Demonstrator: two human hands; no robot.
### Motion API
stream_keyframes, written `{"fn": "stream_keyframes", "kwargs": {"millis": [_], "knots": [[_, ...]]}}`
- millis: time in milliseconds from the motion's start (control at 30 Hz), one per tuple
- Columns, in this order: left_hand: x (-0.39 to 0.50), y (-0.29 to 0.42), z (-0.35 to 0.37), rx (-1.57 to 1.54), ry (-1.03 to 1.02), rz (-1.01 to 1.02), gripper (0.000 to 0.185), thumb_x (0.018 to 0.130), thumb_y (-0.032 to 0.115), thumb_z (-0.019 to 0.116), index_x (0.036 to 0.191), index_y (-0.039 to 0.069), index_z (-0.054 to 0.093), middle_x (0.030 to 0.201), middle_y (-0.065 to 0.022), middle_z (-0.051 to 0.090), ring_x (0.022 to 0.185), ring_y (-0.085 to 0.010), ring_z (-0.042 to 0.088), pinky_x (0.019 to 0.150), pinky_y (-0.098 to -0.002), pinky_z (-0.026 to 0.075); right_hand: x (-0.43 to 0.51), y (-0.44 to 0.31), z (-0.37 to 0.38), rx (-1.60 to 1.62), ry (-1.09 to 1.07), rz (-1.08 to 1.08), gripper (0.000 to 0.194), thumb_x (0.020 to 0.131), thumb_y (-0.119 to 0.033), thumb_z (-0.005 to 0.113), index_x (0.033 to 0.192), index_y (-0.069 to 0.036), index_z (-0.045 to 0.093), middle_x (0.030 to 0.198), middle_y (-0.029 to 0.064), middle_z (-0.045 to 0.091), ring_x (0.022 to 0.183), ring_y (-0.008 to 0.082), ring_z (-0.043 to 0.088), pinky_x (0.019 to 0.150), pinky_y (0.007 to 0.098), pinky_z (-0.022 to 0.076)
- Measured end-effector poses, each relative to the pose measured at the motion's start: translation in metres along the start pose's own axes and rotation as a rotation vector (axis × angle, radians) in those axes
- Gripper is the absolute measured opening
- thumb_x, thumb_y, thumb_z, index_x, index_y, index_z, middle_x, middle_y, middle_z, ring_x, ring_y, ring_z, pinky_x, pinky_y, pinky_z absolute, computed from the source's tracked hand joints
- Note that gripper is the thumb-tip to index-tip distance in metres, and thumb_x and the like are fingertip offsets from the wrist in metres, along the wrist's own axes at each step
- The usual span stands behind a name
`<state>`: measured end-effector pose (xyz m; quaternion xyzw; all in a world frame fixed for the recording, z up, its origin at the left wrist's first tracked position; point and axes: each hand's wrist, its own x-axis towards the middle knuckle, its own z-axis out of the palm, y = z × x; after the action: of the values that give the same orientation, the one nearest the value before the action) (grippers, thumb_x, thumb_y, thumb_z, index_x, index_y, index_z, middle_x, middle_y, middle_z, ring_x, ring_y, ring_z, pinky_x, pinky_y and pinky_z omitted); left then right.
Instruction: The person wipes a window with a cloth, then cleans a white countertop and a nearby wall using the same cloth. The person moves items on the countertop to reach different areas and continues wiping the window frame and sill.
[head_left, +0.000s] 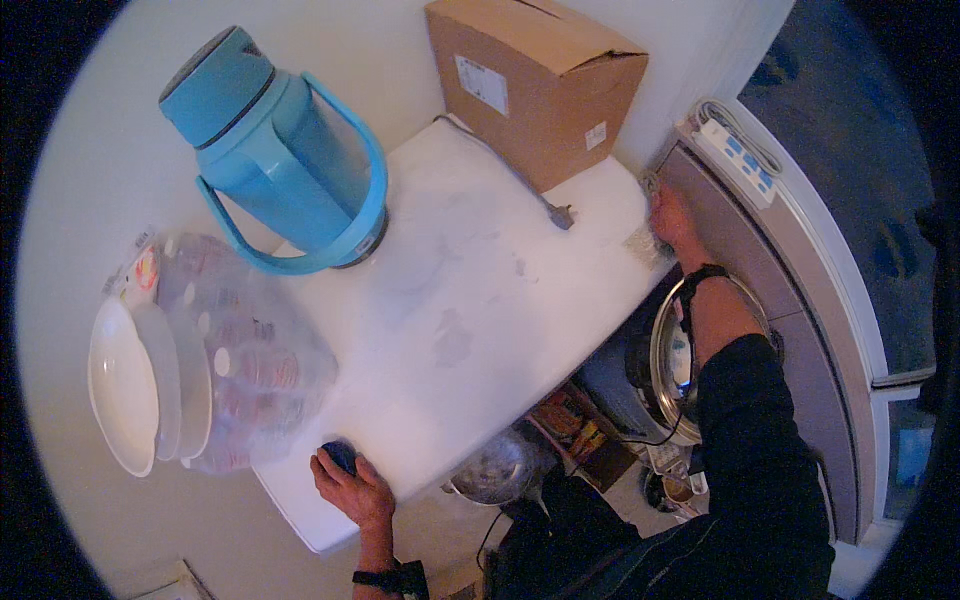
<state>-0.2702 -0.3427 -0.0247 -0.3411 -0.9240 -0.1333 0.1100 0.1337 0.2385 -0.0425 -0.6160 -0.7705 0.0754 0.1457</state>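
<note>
My left hand (356, 487) curls around a small dark round object (339, 456) at the near left corner of a white tabletop (420, 390). What the object is cannot be made out. At the table's far right end, my right hand (671, 215) rests by the edge, its fingers partly hidden. A beige, textured piece, perhaps a cloth (646, 247), lies just below that hand and seems to touch it. Grey smudges mark the white surface between my hands.
A blue vacuum jug (289, 165) stands at the back left beside stacked white bowls (124, 386) and a clear plastic bag (262, 360). Behind are a cardboard box (536, 90) and a plug (561, 216). A power strip (739, 161) lies on the right ledge, above a metal pot (664, 352).
</note>
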Motion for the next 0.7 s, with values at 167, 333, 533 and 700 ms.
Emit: {"fn": "stream_keyframes", "kwargs": {"millis": [167, 333, 533, 700], "knots": [[-0.001, -0.001, 0.001, -0.014, 0.018, 0.019, 0.069, 0.096, 0.028, 0.058, 0.151, -0.003, 0.031, 0.149, -0.0347, 0.035, 0.135, -0.0505, 0.037, 0.114, -0.0574, 0.029, 0.006, -0.019, 0.013, -0.153, 0.218, -0.124, 0.039, 0.096, -0.022, 0.052, 0.133, -0.007, 0.056, 0.127, 0.0259, 0.059, 0.121, 0.0435, 0.053, 0.104, 0.0543, 0.0421], [0.001, 0.002, 0.001, -0.005, 0.001, -0.008, 0.071, 0.092, 0.027, 0.063, 0.149, -0.003, 0.033, 0.147, -0.0341, 0.037, 0.131, -0.0503, 0.039, 0.111, -0.0578, 0.03, -0.008, -0.029, 0.016, -0.222, 0.273, -0.372, 0.047, 0.097, -0.022, 0.05, 0.141, -0.006, 0.052, 0.142, 0.0255, 0.05, 0.132, 0.0431, 0.045, 0.113, 0.0538, 0.0339], [0.006, 0.005, 0.003, -0.03, 0.022, -0.017, 0.072, 0.089, 0.026, 0.066, 0.149, 0.0, 0.034, 0.146, -0.0331, 0.037, 0.129, -0.0498, 0.04, 0.109, -0.0584, 0.031, -0.062, -0.079, 0.025, -0.243, 0.261, -0.338, 0.049, 0.095, -0.017, 0.055, 0.141, -0.003, 0.05, 0.149, 0.0259, 0.045, 0.134, 0.0413, 0.044, 0.113, 0.0515, 0.0334], [0.005, 0.002, 0.0, -0.031, 0.027, -0.011, 0.073, 0.089, 0.028, 0.066, 0.148, -0.001, 0.035, 0.145, -0.0328, 0.038, 0.128, -0.0496, 0.041, 0.109, -0.059, 0.031, -0.116, -0.122, 0.022, -0.156, 0.266, -0.398, 0.05, 0.095, -0.017, 0.057, 0.141, -0.001, 0.048, 0.148, 0.0288, 0.042, 0.133, 0.0421, 0.043, 0.112, 0.0517, 0.0333]]}}
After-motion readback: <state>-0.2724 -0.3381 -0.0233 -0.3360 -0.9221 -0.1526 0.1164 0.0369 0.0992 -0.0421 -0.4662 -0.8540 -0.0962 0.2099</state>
